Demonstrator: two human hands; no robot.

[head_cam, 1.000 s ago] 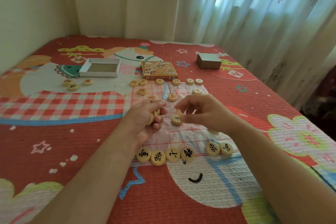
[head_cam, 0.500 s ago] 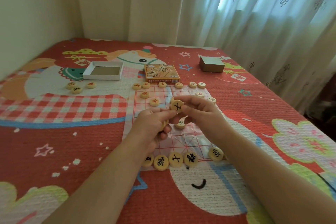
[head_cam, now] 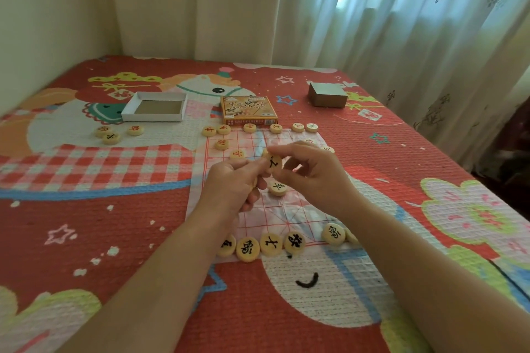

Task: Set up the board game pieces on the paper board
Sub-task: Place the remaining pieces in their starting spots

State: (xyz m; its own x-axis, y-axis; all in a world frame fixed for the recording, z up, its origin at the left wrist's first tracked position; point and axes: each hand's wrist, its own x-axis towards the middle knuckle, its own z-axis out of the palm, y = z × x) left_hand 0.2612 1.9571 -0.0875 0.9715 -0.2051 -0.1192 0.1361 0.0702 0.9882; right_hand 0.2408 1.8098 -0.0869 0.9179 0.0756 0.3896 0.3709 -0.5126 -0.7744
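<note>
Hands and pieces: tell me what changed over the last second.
The right hand left one piece on the board and rose to pinch a black-marked piece held up at the left hand. The left hand kept its spare pieces. The near row, far pieces and boxes stayed put.

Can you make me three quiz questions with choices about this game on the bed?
1. Where is the open white cardboard box?
A. left of the orange printed game box
B. on the paper grid board
C. by the near row of pieces

2. How many round wooden pieces lie off the board, near the white box?
A. one
B. three
C. six

3. What is happening with the round wooden black-marked piece in the middle?
A. flat on the board
B. lifted, pinched by both hands
C. inside a box

Answers:
1 A, it sits beside the orange box.
2 B, three lie there.
3 B, the left hand and right hand have a grip on it.
</note>
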